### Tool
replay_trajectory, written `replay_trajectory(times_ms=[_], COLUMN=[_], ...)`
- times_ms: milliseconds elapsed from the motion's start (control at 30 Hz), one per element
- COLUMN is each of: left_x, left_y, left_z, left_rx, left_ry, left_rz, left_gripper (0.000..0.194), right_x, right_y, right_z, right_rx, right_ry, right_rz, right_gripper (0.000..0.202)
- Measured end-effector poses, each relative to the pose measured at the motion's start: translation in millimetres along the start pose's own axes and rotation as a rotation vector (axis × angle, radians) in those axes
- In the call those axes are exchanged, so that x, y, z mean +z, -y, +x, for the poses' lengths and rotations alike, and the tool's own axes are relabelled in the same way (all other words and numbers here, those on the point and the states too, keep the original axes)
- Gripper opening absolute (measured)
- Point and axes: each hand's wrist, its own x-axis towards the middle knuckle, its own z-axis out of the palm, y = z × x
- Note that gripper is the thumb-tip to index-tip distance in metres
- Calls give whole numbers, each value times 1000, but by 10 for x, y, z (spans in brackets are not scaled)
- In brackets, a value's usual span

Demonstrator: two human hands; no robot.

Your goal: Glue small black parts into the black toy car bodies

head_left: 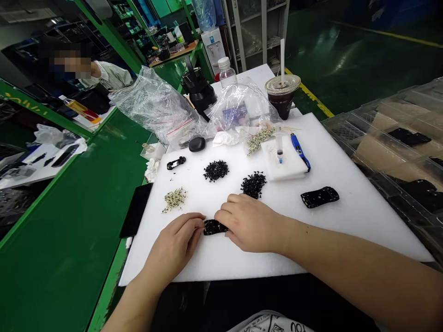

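Observation:
On the white foam board (235, 265) lies a black toy-car chassis (213, 227), flat between my two hands. My left hand (178, 240) pinches its left end with closed fingers. The right end is covered by my right hand (251, 225), whose curled fingers grip it. Just beyond my right hand is a pile of small black parts (254, 183), with another black pile (216, 170) farther left. Small cream-coloured parts (174, 199) are heaped beyond my left hand. A second black chassis (320, 197) rests to the right, and a smaller car-shaped piece (176, 163) at the far left.
A blue pen-like tool (300, 152) and a small syringe (279, 150) lie by a white foam pad (284, 168). Behind stand an iced drink cup (283, 94), plastic bags (155, 106) and a black flask (198, 87). Divided trays (391, 133) line the right. Another person (107, 75) sits back left.

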Motion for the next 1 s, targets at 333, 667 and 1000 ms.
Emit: replay_trajectory(times_ms=[333,667,1000], left_x=[-24,-71,-27], left_y=[-61,-32,4], left_z=[19,41,-12], left_rx=[21,129,128], left_ry=[70,117,-21], left_rz=[180,298,225], left_gripper=[22,27,18], right_x=[34,53,57], right_y=[8,31,39], right_z=[8,12,8], right_rx=[-4,-8,-5], right_ry=[-32,-99,-114], right_rz=[-31,-38,-33], right_gripper=[18,16,11])
